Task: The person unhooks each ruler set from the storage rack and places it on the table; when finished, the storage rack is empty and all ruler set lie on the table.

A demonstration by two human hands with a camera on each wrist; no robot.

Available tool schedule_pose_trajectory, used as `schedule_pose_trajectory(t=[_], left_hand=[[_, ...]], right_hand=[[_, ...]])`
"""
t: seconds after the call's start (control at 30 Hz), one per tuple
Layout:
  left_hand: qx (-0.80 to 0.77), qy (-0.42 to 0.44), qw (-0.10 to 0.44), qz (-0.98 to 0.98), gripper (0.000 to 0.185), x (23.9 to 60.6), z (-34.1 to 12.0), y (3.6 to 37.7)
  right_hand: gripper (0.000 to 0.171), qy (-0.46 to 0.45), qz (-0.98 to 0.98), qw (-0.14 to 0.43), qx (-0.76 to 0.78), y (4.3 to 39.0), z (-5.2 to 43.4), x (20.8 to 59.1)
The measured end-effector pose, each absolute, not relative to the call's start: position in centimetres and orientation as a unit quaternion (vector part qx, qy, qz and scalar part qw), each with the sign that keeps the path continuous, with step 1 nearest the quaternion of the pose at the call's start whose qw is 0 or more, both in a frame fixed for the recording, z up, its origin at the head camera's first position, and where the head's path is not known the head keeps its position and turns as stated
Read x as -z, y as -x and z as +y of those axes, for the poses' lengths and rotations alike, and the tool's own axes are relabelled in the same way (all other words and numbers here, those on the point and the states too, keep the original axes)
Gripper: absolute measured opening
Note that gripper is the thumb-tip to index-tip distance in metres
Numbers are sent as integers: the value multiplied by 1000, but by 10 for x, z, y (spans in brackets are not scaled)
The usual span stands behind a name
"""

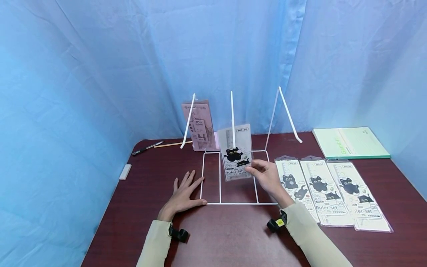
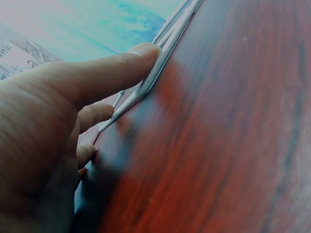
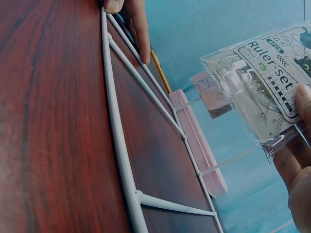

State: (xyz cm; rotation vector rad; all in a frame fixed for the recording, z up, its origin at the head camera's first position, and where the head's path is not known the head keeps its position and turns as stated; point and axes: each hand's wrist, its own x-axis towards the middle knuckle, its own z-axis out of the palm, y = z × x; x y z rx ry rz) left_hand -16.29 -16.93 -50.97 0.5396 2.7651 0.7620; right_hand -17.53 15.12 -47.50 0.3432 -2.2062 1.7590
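Note:
My right hand pinches the lower right edge of a ruler set, a clear packet with black cats printed on its card. The packet is upright, slightly tilted, at the middle prong of a white wire display rack; whether it hangs there I cannot tell. In the right wrist view, the lower end of the ruler set shows above the rack's base. My left hand lies on the table with fingers spread, its thumb and fingertips touching the rack's base frame.
A pink ruler packet hangs on the left prong. Three ruler-set stacks or packets, including one, lie at right below a green-white pad. A pen, a pencil and a white eraser lie at left.

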Motion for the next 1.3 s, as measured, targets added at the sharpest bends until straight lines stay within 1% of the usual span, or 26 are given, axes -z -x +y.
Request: schedule_pose_trajectory(t=[0.3, 0.6, 0.77, 1.07, 1.3], left_hand=[[-263, -191, 95, 941, 89, 510, -170, 162], [-260, -188, 101, 942, 89, 510, -171, 162], [-259, -184, 103, 943, 89, 510, -170, 163], [-259, -186, 103, 942, 90, 510, -170, 163], [-258, -186, 108, 942, 90, 510, -170, 163]], right_hand=[[14, -127, -762, 149, -617, 168, 150, 475], [11, -137, -762, 156, -614, 162, 150, 478], [15, -144, -754, 154, -623, 159, 151, 480], [7, -162, -760, 165, -607, 153, 152, 479], [9, -165, -764, 166, -602, 148, 152, 479]])
